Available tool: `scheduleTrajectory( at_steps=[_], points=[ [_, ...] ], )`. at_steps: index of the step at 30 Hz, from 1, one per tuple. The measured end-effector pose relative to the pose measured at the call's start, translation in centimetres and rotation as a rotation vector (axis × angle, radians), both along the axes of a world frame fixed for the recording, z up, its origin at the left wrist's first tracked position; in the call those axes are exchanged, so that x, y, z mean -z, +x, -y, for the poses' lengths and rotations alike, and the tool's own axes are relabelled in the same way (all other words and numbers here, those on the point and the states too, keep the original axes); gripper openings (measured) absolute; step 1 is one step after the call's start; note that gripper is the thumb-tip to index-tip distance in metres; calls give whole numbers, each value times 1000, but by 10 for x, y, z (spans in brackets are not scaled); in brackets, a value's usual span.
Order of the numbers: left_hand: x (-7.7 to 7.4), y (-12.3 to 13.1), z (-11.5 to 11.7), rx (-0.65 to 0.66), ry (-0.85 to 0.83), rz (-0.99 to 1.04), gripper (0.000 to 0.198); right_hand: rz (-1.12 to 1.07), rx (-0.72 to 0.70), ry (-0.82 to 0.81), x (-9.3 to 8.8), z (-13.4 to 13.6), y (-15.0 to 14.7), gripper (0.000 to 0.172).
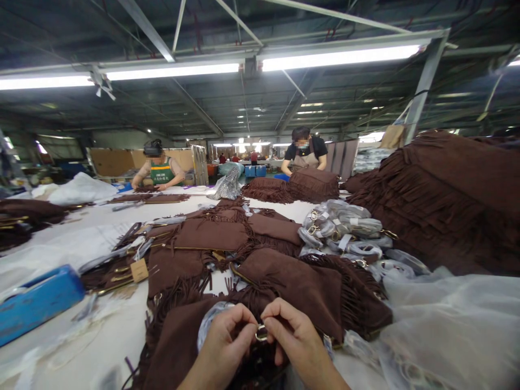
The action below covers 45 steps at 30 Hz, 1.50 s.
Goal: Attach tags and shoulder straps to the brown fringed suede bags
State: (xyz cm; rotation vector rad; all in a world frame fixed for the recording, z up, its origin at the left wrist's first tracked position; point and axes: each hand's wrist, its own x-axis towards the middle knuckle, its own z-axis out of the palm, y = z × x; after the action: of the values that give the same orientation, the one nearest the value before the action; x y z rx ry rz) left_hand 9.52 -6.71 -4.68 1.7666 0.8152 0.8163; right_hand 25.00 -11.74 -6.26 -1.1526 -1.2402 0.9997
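My left hand (227,338) and my right hand (290,333) are close together at the bottom middle, both pinched on a small metal ring (260,333) on a brown fringed suede bag (182,336) lying in front of me. A plastic-wrapped strap (208,322) curls just left of my left thumb. Another brown fringed bag (300,287) lies right behind my hands, and more flat brown bags (211,235) cover the white table (81,330) beyond.
A heap of plastic-wrapped straps (345,227) sits at the right, beside a tall pile of brown fringed bags (447,200). Clear plastic sheets (455,325) lie at lower right. A blue box (38,300) is at left. Two people (160,170) (304,151) work across the table.
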Motion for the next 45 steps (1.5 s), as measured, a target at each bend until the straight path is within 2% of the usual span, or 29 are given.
scheduleTrajectory(
  at_steps=[7,14,20,26,31,35,42,45],
  points=[
    [1,1,1,-1,-16,29,23,-26,-5,44,1,-1,-2,37],
    [8,4,0,-16,-59,65,28,-37,64,101,9,-5,-7,37],
    [19,4,1,-72,59,29,24,162,135,264,13,-3,-9,26],
    [8,5,5,-135,175,-36,24,339,192,455,13,-2,-10,28],
    [4,4,5,-129,292,-111,21,381,139,421,8,2,-4,26],
    [6,2,7,-108,352,-156,20,486,119,493,10,4,-2,26],
    [13,5,5,-147,318,-174,21,503,120,473,16,-1,-7,26],
    [5,4,0,-91,259,-186,21,525,111,424,7,-1,-5,23]
  ],
)
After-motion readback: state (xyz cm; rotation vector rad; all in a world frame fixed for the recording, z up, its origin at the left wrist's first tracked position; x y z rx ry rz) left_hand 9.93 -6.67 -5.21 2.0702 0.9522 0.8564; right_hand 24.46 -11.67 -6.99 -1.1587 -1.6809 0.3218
